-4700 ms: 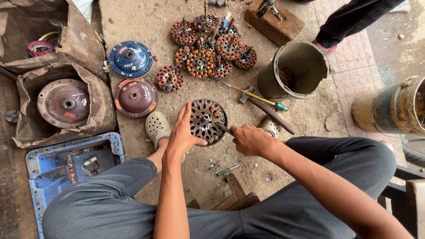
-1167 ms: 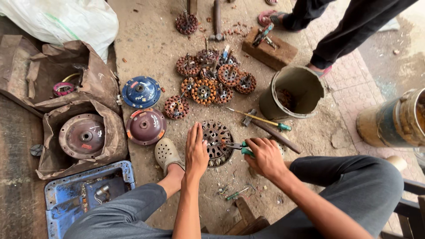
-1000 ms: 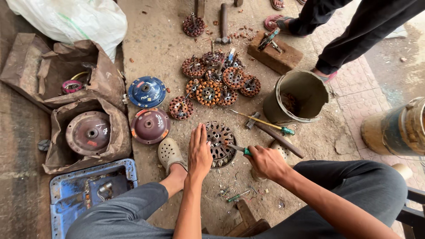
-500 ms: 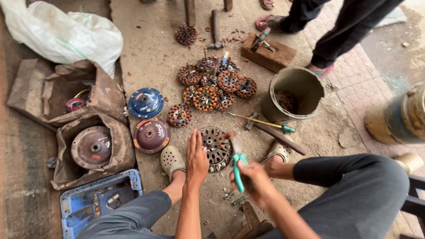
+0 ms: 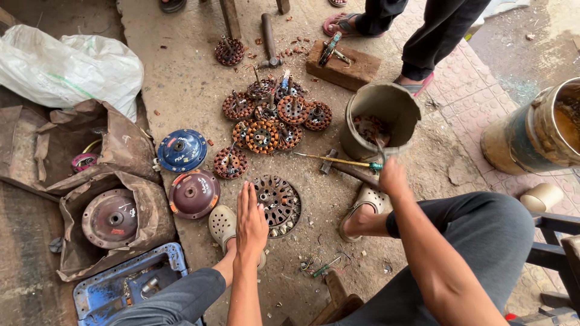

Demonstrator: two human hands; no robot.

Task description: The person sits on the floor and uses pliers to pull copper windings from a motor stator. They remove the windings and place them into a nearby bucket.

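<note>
- Head view: the left hand (image 5: 251,220) lay flat and open, fingers together, on the floor at the left rim of the round, rusty, slotted metal stator disc (image 5: 277,201); it gripped nothing.
- The disc lay flat on the dusty concrete floor (image 5: 181,72), between the person's two pale clogs (image 5: 225,224) and just below a heap of copper-wound stator cores (image 5: 266,118).
- The right hand (image 5: 391,175) was raised at the lip of the dented grey metal bucket (image 5: 380,115), beside the green-handled screwdriver (image 5: 338,161) lying across a hammer; it looked loosely closed, but whether it held anything I could not tell.
- A blue round motor cover (image 5: 182,150) and a maroon one (image 5: 194,193) lay to the left of the disc.
- Risk, as a judgement: with only a flat palm beside it, the disc could slide on the gritty floor, and its sharp rusty slots could cut a bare finger.
- Hidden or unclear: the right fingertips were turned away; the bucket's contents read only as a reddish tangle; another person at the top was cut off at the legs (image 5: 435,36).
</note>
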